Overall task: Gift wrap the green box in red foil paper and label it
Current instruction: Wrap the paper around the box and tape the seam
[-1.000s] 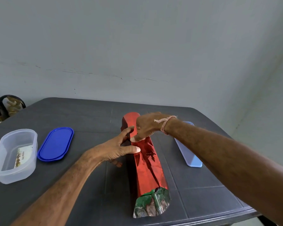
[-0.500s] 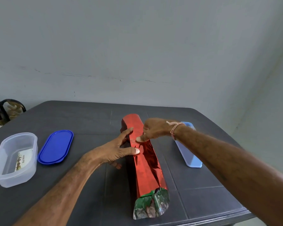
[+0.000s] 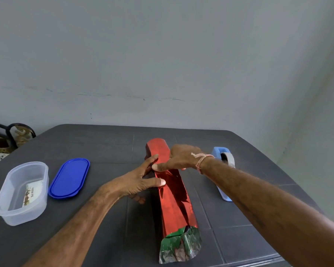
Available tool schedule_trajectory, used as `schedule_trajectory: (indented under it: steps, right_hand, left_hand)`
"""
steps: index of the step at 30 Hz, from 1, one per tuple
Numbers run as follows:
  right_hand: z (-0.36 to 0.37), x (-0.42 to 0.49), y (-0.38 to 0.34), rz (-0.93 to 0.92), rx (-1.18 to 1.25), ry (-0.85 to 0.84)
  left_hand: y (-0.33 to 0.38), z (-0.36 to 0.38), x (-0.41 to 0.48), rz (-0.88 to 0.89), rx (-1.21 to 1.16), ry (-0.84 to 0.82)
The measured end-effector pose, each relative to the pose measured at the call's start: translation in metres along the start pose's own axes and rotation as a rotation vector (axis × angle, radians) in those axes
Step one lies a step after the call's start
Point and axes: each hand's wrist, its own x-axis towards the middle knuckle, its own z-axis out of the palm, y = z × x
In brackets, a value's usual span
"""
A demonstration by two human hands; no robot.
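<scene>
The red foil paper is wrapped in a long tube around the box, lying along the middle of the dark table. Its near end gapes open, showing silver foil with green reflections; the green box itself is hidden inside. My left hand presses the tube's left side, thumb and index finger spread against the foil. My right hand rests flat on top of the far half, thumb pointing left along the seam.
A clear plastic tub with a printed card inside stands at the left, its blue lid beside it. A light blue tray carrying a tape roll lies right of the foil. A wall rises behind the table.
My right hand has slid rightward and flattened on the foil, uncovering the tape roll behind the wrist. My left hand stays pressed on the tube's side.
</scene>
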Motion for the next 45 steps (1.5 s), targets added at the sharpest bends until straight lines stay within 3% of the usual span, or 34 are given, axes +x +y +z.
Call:
schedule_trajectory:
  steps: [13,18,20,22,25,29,34,45]
  right_hand:
    - [0.008,-0.014,0.028,-0.087,0.423,0.036]
    - [0.021,-0.054,0.074,-0.02,0.766,0.373]
    - [0.03,-0.065,0.107,0.148,0.786,0.594]
    - [0.037,-0.078,0.143,0.388,0.649,0.712]
    - [0.042,-0.098,0.176,0.585,0.72,0.57]
    - [0.038,-0.106,0.183,0.535,1.06,0.323]
    - [0.024,-0.094,0.184,0.557,1.076,0.204]
    - [0.024,-0.091,0.181,0.653,1.307,0.237]
  left_hand:
    - [0.002,0.001,-0.003,0.009,-0.007,0.001]
    - [0.001,0.0,-0.005,0.017,-0.05,0.003]
    - [0.001,0.0,-0.006,0.024,-0.052,0.002]
    - [0.001,0.002,-0.006,0.038,-0.042,0.007]
    - [0.001,0.003,-0.006,0.042,-0.037,0.01]
    - [0.001,0.001,-0.005,0.03,-0.016,0.005]
    - [-0.002,0.0,-0.001,0.027,-0.014,0.008]
    - [-0.003,-0.002,0.0,0.031,0.007,-0.004]
